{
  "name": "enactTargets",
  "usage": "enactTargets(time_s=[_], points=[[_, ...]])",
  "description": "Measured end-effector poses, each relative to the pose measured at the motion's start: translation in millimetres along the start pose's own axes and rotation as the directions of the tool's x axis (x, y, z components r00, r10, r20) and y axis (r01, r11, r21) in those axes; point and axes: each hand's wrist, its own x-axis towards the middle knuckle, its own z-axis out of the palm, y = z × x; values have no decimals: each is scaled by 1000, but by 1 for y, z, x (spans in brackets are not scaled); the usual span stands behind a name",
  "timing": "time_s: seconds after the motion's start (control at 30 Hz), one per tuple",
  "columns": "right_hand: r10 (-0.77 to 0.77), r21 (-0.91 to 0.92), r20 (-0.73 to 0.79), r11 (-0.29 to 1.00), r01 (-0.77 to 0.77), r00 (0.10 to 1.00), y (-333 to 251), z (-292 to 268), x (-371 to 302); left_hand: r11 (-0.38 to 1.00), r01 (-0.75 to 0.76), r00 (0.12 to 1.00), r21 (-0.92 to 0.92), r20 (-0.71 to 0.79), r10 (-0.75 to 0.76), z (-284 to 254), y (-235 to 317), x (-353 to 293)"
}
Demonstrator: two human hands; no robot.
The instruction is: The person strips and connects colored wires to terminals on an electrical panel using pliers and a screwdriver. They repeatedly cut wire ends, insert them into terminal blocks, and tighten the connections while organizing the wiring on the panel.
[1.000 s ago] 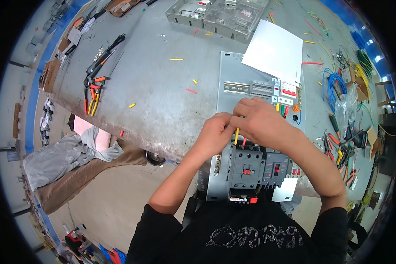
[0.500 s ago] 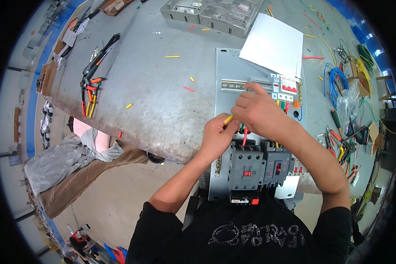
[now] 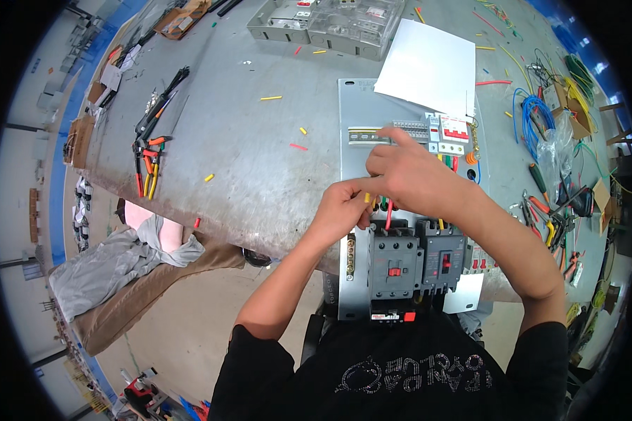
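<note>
My left hand [image 3: 339,212] is closed, pinching a short yellow sleeve [image 3: 368,198] between thumb and fingers. My right hand [image 3: 416,181] meets it from the right, its fingers bent and pressed in by the sleeve, one finger raised; what its fingertips grip is hidden. Both hands are over a grey metal mounting plate [image 3: 358,95]. Just below them sit a dark contactor [image 3: 395,268] and a circuit breaker [image 3: 444,263] with a red toggle. A red wire [image 3: 389,216] rises from the contactor. Beyond my right hand are a terminal block [image 3: 409,129] and a red-and-white breaker [image 3: 454,130] on a rail.
White paper [image 3: 428,67] covers the plate's far corner. Pliers [image 3: 147,168] lie at the table's left; blue wire coils [image 3: 536,119] and more tools [image 3: 548,217] lie right. Clear-covered grey boxes [image 3: 351,29] stand at the back. Yellow offcuts [image 3: 271,98] are scattered about. Clothing [image 3: 130,252] hangs beside the table.
The yellow sleeve has tipped from slanting to nearly upright, and more of it is hidden. My right hand has shifted slightly down over the left fingertips. The whole view has turned a little.
</note>
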Motion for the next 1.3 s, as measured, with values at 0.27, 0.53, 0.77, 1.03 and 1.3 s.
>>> enactTargets(time_s=[0.27,0.53,0.77,1.03,1.3], points=[[-70,-56,-59,996,67,996,-8,14,-18,1000,-6,997,-19,-73,4,7,-12,4],[510,360,-173,829,-428,843,14,-11,-57,998,-16,1000,64,16,15,-3,-6,-2],[179,183,-81,970,-162,980,-30,-5,-44,984,80,975,-158,217,-45,-2,8,10],[249,56,-151,968,-244,957,-13,15,-69,973,184,966,-142,211,-151,12,22,12],[335,209,-216,933,-292,917,-5,25,-64,987,125,976,-102,190,-104,12,13,13]])
